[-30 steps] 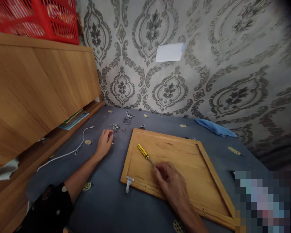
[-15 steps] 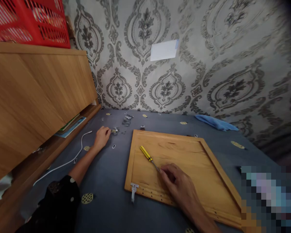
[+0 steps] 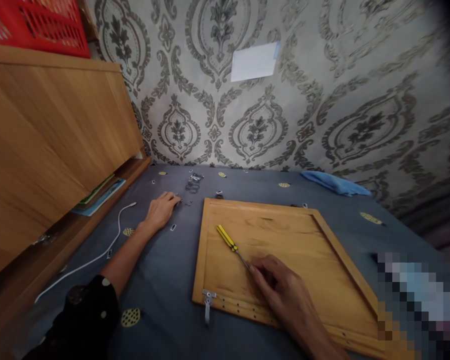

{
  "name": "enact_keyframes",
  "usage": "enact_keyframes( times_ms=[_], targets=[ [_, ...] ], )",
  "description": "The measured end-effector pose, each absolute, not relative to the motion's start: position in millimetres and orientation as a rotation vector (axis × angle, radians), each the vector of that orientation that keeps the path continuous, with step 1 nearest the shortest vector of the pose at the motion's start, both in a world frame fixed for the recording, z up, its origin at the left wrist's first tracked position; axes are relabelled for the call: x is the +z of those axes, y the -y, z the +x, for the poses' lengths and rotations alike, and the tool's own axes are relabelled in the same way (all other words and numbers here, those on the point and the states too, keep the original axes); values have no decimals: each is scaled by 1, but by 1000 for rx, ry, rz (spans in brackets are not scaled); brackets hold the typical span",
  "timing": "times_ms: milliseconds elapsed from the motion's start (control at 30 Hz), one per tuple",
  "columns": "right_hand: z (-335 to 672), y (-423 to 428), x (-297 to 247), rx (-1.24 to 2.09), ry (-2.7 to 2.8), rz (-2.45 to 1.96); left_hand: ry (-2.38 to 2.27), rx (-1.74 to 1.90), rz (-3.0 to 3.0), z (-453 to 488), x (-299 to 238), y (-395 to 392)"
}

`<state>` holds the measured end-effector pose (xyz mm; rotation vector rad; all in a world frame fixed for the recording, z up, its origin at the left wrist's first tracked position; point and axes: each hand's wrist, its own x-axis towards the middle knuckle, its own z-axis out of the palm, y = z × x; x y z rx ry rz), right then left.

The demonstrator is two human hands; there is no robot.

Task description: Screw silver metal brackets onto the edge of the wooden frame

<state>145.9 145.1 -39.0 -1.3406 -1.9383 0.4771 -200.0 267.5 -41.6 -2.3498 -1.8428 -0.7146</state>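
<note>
My right hand (image 3: 281, 287) pinches the metal shaft of a screwdriver (image 3: 227, 238) near its tip. The yellow-and-black handle points away from me, over a wooden cabinet door panel (image 3: 292, 235). A metal hinge (image 3: 208, 302) sits at the panel's near left corner, its arm sticking out past the edge. Several small holes run along the near edge. On the cloth left of the panel, my left hand (image 3: 162, 210) has its fingers closed down over small metal pieces, which they mostly hide. Tiny screws (image 3: 188, 203) lie beside its fingertips, and more metal hinges (image 3: 194, 183) lie beyond.
A white cable (image 3: 110, 245) curves over the dark patterned cloth (image 3: 165, 280) at left. Along the left side stands a wooden cabinet (image 3: 60, 125) with a red basket (image 3: 52, 25) on top. A blue cloth (image 3: 335, 183) lies by the wall. A blurred-out patch covers the lower right.
My left hand has moved slightly right and its fingers now cover the small metal pieces. The right hand keeps its hold on the screwdriver. The view has shifted a little.
</note>
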Motion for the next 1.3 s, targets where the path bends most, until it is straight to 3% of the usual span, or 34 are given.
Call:
enact_keyframes(
  times_ms=[633, 1300],
  targets=[
    [147, -143, -40, 521, 1956, -1353, 2026, -1418, -2146, -212, -46, -269],
    [148, -145, -47, 544, 1992, -1397, 2181, -1732, -2060, -232, -57, -279]
  ],
)
